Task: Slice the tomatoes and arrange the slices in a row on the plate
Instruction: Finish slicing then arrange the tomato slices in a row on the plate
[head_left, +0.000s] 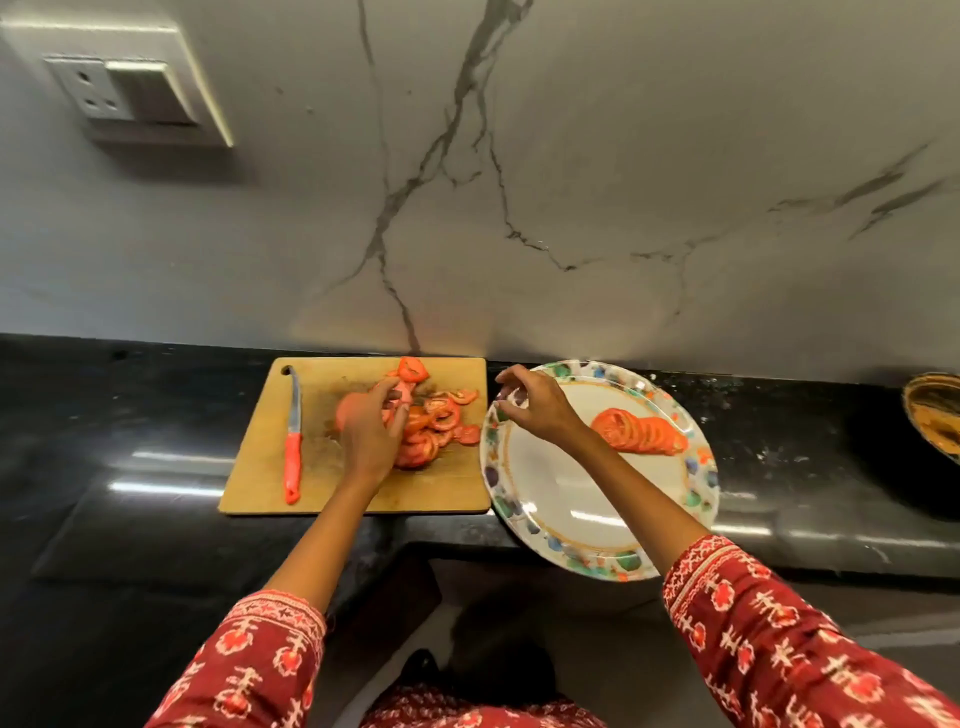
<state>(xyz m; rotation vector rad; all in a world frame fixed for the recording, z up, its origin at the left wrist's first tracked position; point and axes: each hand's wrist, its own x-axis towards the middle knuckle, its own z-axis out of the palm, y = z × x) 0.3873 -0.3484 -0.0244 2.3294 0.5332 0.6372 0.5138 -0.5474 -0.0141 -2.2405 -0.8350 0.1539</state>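
Pinching a tomato slice (404, 394) with our left hand (370, 426), we are hovering our empty, loosely curled right hand (530, 405) just beside it, over the plate (545, 499) rim, to receive it.

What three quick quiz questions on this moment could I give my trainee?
1. True or false: the knife is in a hand.
2. Where is the slice row: A board, B plate, C counter?
3. Which hand reaches into the loose slices?

Key:
1. False; it lies on the board.
2. B, the plate.
3. The left hand; the right hand hovers at the plate's rim.
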